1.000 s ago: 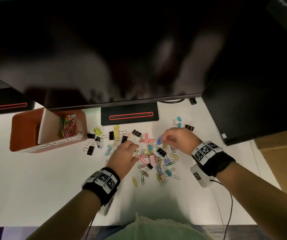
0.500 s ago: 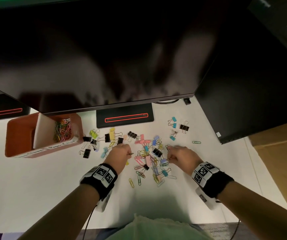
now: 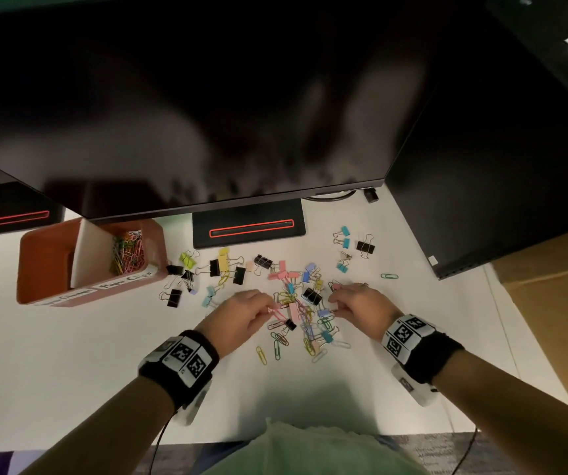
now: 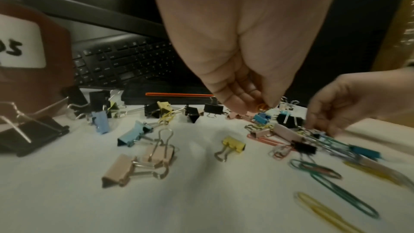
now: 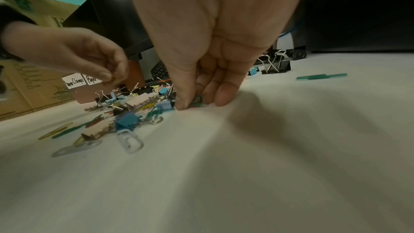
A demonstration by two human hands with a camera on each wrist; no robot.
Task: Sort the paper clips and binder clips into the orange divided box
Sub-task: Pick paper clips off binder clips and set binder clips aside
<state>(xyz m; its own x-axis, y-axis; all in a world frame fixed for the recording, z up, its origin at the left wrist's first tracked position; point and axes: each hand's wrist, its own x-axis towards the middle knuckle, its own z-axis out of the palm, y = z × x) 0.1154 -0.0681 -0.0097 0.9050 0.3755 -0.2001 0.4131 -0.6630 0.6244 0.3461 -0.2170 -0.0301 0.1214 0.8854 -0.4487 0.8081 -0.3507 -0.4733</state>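
A heap of coloured paper clips and binder clips [image 3: 304, 306] lies on the white desk between my hands. My left hand [image 3: 241, 311] hovers at the heap's left edge, fingertips pinching small paper clips [image 4: 261, 106] just above the desk. My right hand [image 3: 354, 301] is at the heap's right edge, thumb and fingers pinching a bunch of paper clips [image 5: 198, 102] against the desk. The orange divided box [image 3: 46, 262] stands at the far left; its right compartment holds several coloured paper clips [image 3: 126, 250], its left one looks bare.
Black and yellow binder clips [image 3: 222, 265] are scattered between box and heap. Blue and black binder clips [image 3: 352, 250] and a lone green paper clip [image 3: 389, 276] lie to the far right. A dark monitor [image 3: 207, 108] overhangs the desk, its base [image 3: 248, 228] behind the heap.
Both hands drew back toward me, from the heap's far side to its near edges. My left hand lifted slightly with clips pinched; my right hand came down onto clips at the right edge.
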